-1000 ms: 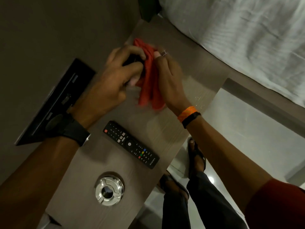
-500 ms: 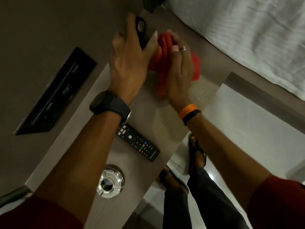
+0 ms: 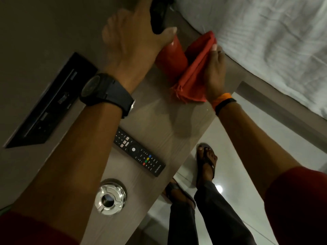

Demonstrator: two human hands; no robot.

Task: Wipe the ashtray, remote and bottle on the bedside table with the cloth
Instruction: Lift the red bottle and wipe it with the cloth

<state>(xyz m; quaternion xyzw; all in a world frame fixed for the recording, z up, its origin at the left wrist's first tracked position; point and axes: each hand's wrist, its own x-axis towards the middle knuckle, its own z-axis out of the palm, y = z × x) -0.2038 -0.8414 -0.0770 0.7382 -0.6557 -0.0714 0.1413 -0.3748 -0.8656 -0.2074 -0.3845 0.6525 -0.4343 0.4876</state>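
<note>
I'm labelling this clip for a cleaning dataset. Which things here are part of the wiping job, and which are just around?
Job:
red bottle in left hand
red cloth in right hand
remote
ashtray

Around:
bed sheet
wall panel
sandals

Bare tabletop (image 3: 159, 121) lies open between bottle (image 3: 172, 59) and remote (image 3: 139, 152).

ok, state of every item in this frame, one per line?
bottle: red, black cap, gripped at the top by left hand
cloth: bunched, pressed against the bottle by right hand
remote: lying flat, buttons up, untouched
ashtray: upright on table, untouched
</note>
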